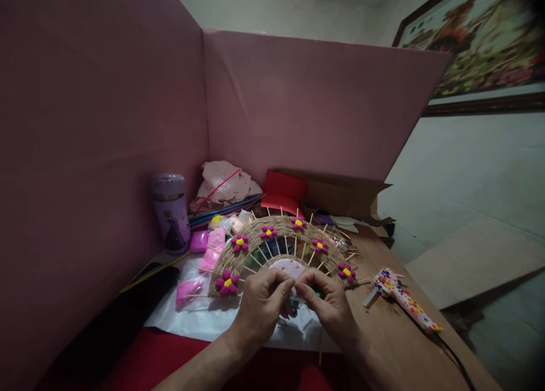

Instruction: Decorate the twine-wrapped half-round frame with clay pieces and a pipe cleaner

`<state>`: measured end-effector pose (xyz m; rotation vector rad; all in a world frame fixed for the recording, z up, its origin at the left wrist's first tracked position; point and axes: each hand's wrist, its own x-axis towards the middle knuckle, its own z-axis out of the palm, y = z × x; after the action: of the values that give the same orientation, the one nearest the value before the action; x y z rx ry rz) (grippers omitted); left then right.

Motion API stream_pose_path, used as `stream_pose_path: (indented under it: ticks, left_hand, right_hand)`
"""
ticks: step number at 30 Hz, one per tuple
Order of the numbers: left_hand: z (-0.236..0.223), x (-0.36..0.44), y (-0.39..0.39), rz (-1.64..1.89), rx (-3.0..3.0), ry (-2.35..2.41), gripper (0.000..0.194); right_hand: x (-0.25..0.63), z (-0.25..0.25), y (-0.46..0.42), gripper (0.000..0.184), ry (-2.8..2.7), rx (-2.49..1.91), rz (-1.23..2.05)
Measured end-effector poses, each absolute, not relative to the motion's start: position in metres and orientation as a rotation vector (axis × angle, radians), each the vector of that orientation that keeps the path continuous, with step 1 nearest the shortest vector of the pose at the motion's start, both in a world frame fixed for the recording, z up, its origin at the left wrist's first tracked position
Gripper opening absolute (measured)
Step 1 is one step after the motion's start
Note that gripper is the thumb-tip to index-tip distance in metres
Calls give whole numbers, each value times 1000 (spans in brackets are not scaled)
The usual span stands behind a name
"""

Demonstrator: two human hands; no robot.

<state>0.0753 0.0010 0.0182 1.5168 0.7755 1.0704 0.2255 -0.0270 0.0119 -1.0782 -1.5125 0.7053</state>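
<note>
My left hand (pixel 264 300) and my right hand (pixel 327 301) meet at their fingertips, both pinched. What they hold is too small to make out. Just behind them stands a half-round fan (pixel 255 230) of thin sticks woven with brown twine. Magenta flowers with yellow centres, such as the large flower (pixel 227 282) at the lower left, sit along its band. A pale cloth piece with red spots (pixel 286 265) fills the fan's inner arch, partly hidden by my fingers. Beneath everything lies a white sheet (pixel 187 326).
Pink packets (pixel 212 259) lie left of the fan, with a purple tumbler (pixel 171 212) behind them. A flower-patterned glue gun (pixel 406 303) with a cord rests on the brown board (pixel 383 351) at right. Bundled cloth (pixel 225 181) and red sheets (pixel 284 186) lie by the pink panel (pixel 306 107).
</note>
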Motion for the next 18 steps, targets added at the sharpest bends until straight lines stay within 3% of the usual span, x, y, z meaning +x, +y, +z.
stream_pose_path:
  ticks: [18]
  left_hand:
    - [21,77,-2,1085,1307,704,32]
  right_hand:
    - [232,16,-23,19,-1495,-1069,577]
